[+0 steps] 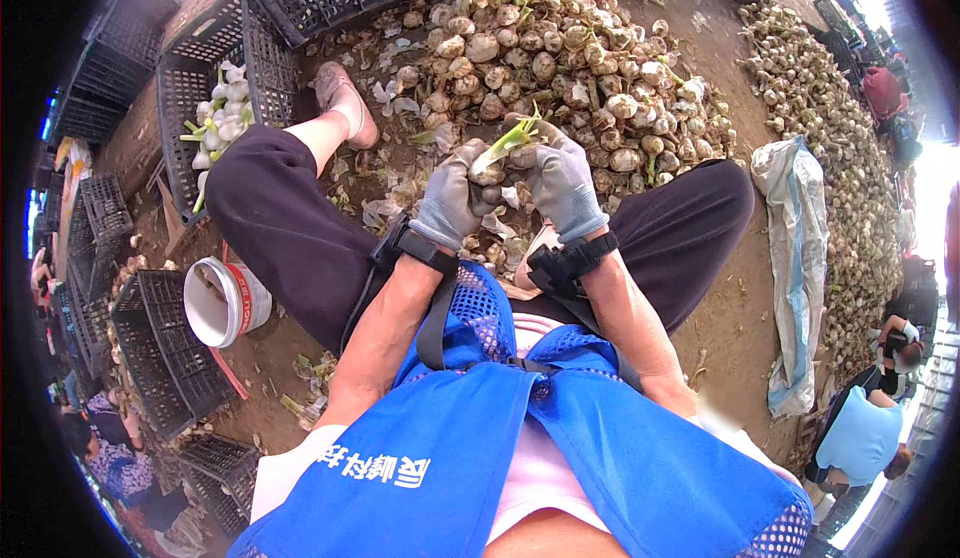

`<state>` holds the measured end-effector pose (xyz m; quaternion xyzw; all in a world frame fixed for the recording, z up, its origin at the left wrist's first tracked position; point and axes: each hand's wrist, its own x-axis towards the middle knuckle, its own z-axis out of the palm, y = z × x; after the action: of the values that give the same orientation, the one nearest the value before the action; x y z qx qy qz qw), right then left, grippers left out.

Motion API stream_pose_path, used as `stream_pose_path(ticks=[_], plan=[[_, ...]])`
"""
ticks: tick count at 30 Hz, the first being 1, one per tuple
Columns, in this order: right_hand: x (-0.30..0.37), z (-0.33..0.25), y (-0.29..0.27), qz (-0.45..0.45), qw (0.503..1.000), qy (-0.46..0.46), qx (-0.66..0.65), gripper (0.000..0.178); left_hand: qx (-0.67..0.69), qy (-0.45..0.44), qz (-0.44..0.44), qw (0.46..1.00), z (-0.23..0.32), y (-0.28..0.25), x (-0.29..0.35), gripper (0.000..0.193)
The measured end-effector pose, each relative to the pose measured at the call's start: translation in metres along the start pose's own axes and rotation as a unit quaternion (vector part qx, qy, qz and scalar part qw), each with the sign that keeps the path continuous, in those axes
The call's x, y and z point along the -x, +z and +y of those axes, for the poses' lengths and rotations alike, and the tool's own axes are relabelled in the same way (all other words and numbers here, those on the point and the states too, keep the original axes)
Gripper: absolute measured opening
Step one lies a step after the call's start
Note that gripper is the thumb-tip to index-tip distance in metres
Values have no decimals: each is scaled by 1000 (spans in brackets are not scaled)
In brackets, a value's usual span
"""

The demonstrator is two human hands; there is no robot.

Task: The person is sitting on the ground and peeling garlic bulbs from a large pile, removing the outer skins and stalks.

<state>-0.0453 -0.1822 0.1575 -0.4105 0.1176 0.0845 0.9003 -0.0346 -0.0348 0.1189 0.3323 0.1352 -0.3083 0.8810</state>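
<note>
Both my hands wear grey gloves and meet in front of me, between my bent knees. A garlic bulb with a short green and white stem is in them, its stem pointing up and to the right. My left hand has its fingers closed around the bulb. From the other side, my right hand grips the garlic near its stem; its fingertips are partly hidden. Just beyond my hands lies a large heap of dirty, unpeeled garlic bulbs.
At the left, a black plastic crate holds clean white garlic bulbs. Below it stands a white bucket beside more black crates. A whitish sack lies at the right, before a long garlic pile. Other people sit farther right.
</note>
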Motion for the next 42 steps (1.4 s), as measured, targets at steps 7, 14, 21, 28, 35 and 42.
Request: stream_pose_path(ticks=[7, 14, 21, 28, 35, 42], plan=[[-12, 2, -25, -19, 983, 3, -184, 39, 212, -75, -63, 972, 1, 3, -13, 38], [-4, 0, -9, 36, 998, -30, -41, 39, -185, 153, 1, 971, -5, 18, -7, 42], [-25, -10, -25, 10, 991, -77, -112, 25, 136, 130, -16, 982, 6, 7, -10, 18], [-39, 14, -49, 57, 894, 46, 442, 33, 63, 159, -10, 985, 11, 5, -14, 18], [-18, 4, -1, 21, 979, 116, 169, 29, -202, 220, 75, 951, 10, -2, -15, 13], [-14, 6, -11, 14, 993, 110, 50, 26, -201, 228, 64, 950, 8, -2, -18, 12]])
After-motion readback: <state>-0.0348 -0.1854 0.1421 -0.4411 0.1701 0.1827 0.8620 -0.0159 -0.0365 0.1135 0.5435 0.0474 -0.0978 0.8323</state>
